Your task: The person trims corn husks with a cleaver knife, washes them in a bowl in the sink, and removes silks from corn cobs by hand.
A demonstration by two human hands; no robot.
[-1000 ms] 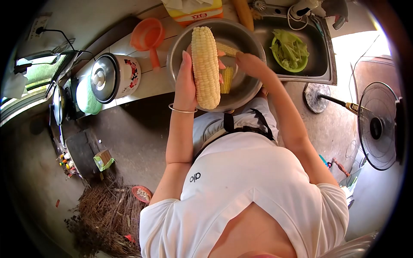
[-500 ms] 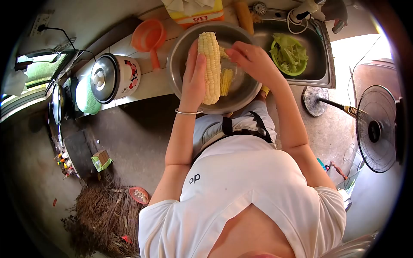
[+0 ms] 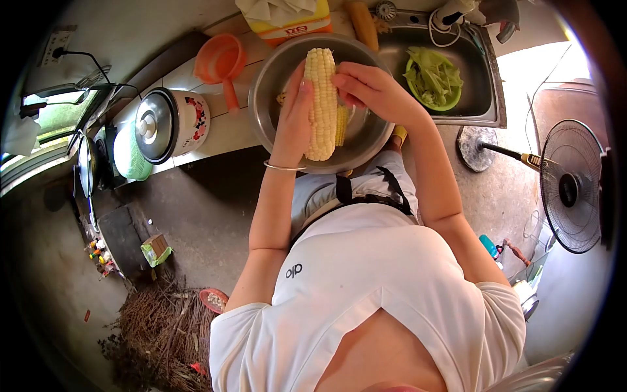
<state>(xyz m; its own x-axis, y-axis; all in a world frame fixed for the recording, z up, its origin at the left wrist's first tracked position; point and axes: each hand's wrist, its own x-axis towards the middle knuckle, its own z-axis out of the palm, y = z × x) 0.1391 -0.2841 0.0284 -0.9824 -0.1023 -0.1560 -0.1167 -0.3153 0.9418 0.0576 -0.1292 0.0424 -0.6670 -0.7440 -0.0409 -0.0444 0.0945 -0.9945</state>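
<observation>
A pale, husked corn cob (image 3: 321,104) stands lengthwise over a metal basin (image 3: 260,98). My left hand (image 3: 295,121), with a bangle on its wrist, is closed round the cob's left side. From the other side, my right hand (image 3: 372,91) has its fingers bent and pressed against the cob's upper right edge. Its fingertips are partly hidden, so any small strand between them does not show. Below, a yellower corn cob (image 3: 341,126) lies in the basin, mostly covered by the held one.
Right of the basin is a sink (image 3: 483,98) holding a green bowl of leaves (image 3: 434,81). An orange dipper (image 3: 221,60) and a lidded pot (image 3: 171,124) stand left on the counter. A yellow box (image 3: 287,23) sits behind; a fan (image 3: 571,186) stands far right.
My right hand has moved left, from beside the cob to touching its edge. The left hand keeps its hold on the cob. The whole view has shifted slightly.
</observation>
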